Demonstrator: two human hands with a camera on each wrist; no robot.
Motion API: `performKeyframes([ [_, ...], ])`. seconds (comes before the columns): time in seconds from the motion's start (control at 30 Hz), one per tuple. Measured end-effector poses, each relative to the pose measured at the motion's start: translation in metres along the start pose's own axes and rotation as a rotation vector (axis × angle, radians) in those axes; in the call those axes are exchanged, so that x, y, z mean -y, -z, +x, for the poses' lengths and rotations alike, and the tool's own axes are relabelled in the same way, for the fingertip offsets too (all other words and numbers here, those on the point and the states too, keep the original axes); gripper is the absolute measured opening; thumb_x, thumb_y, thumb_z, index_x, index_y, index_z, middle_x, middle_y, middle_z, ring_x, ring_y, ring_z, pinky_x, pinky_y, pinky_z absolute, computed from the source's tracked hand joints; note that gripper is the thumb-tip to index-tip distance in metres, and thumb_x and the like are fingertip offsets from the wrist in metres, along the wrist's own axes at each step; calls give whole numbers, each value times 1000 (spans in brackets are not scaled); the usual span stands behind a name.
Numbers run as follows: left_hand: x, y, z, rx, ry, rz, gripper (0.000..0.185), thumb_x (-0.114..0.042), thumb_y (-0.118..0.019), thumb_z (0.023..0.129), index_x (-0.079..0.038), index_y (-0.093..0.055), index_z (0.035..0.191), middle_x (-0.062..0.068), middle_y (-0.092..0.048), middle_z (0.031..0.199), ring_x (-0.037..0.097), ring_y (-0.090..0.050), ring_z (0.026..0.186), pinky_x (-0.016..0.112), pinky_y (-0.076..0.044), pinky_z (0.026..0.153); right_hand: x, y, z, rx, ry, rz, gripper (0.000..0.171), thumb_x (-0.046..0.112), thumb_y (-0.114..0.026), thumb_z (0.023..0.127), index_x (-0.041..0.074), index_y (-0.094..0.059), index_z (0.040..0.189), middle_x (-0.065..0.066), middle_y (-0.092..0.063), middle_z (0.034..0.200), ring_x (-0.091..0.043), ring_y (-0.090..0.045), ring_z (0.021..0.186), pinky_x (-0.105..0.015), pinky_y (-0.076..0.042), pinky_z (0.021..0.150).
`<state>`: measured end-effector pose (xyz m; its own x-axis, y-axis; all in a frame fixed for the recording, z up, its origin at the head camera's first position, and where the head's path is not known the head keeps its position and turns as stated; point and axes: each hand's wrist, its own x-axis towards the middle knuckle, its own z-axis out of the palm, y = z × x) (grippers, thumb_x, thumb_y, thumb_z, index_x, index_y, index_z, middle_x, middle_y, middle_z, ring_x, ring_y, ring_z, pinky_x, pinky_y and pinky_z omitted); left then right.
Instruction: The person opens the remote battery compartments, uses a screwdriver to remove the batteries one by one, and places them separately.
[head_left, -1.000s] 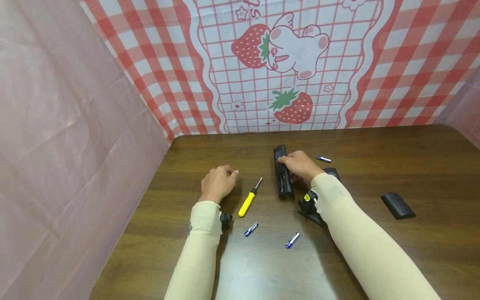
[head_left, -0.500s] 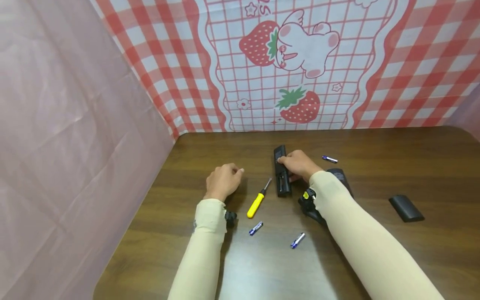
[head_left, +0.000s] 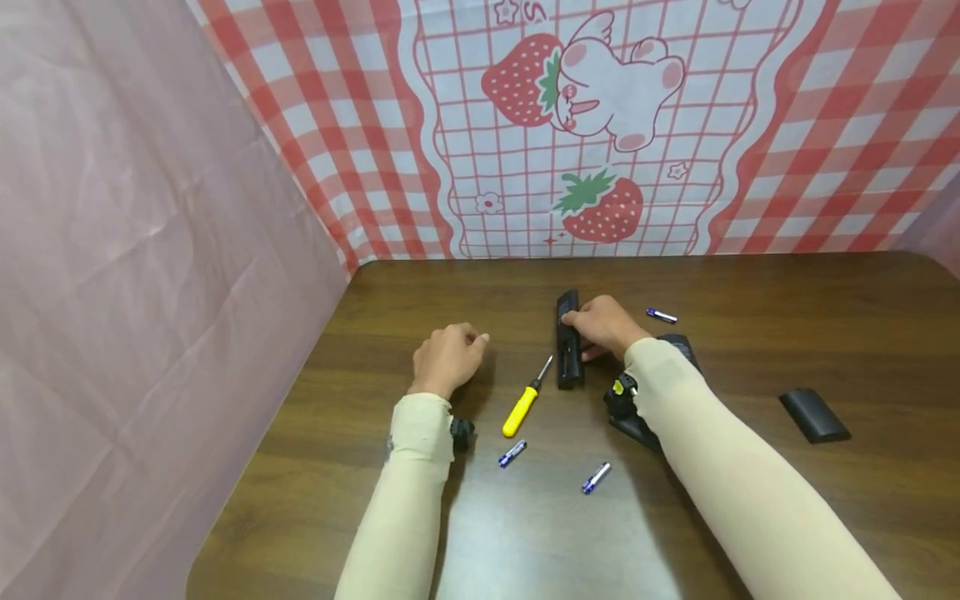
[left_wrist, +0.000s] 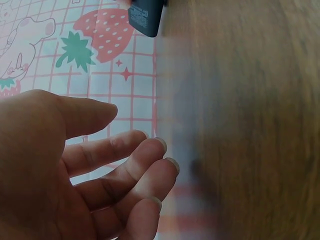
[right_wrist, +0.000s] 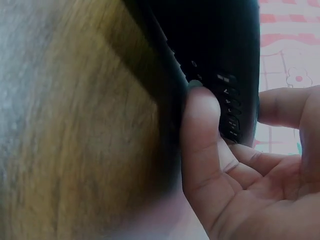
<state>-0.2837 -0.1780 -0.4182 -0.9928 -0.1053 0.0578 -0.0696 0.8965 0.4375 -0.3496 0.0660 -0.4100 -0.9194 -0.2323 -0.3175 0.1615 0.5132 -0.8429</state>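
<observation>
A black remote control (head_left: pixel 568 358) is gripped by my right hand (head_left: pixel 609 323), thumb on its back and fingers on the button side, as the right wrist view shows. Its battery compartment lies uncovered at the near end. My left hand (head_left: pixel 448 358) hovers over the table to the left, fingers loosely bent, holding nothing. Between the hands lies a screwdriver (head_left: pixel 522 408) with a yellow handle, its tip pointing away from me. Two blue-and-white batteries, a left one (head_left: pixel 513 453) and a right one (head_left: pixel 596 477), lie nearer to me.
Beyond my right hand lies another battery (head_left: pixel 662 315). A second black remote-like object (head_left: pixel 681 347) is partly hidden by my right sleeve. Farther right rests a curved black cover (head_left: pixel 814 415). A checked cloth (head_left: pixel 375 167) hangs behind the wooden table (head_left: pixel 750 300).
The head view has shifted slightly, so things sit a little farther right in it. My right hand has tilted the remote control slightly; the left hand stays much the same.
</observation>
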Motion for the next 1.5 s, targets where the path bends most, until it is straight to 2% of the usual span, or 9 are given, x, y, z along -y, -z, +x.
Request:
performKeyframes([
  [0.27,0,1,0,3,-6,1,31,-46,-58,99,-22,-75,108,2,-73,102,29,-68,92,49,-50,76,-2,2,-2,41,32,-70,44,20,-58,100,-15,-55,126,-21,-59,100,-19,-64,68,-33,-58,61],
  [0.6,-2,-2,1,3,-15,-5,30,-45,-58,99,-22,-75,108,3,-73,104,30,-68,93,50,-50,78,3,7,-11,-29,31,-377,46,29,-50,103,-12,-59,121,-22,-61,95,-22,-69,61,-32,-57,56],
  [1.1,-4,-3,3,18,-25,-9,32,-45,-56,100,-22,-75,110,1,-72,103,28,-67,92,49,-49,77,6,10,-17,-35,5,-450,51,33,-48,104,-10,-53,131,-19,-63,90,-22,-69,63,-31,-56,58],
  [1.33,-1,-3,2,23,-22,-7,32,-45,-57,100,-21,-74,111,1,-73,104,27,-67,92,49,-49,77,6,13,-20,-42,31,-473,52,32,-47,105,-10,-49,137,-18,-64,87,-22,-68,65,-33,-57,60],
  [1.5,1,-2,1,22,-17,-12,32,-45,-57,100,-21,-74,111,2,-73,106,29,-67,94,50,-49,78,4,14,-21,-48,68,-516,49,33,-48,104,-6,-55,132,-15,-64,87,-24,-65,71,-33,-55,61],
])
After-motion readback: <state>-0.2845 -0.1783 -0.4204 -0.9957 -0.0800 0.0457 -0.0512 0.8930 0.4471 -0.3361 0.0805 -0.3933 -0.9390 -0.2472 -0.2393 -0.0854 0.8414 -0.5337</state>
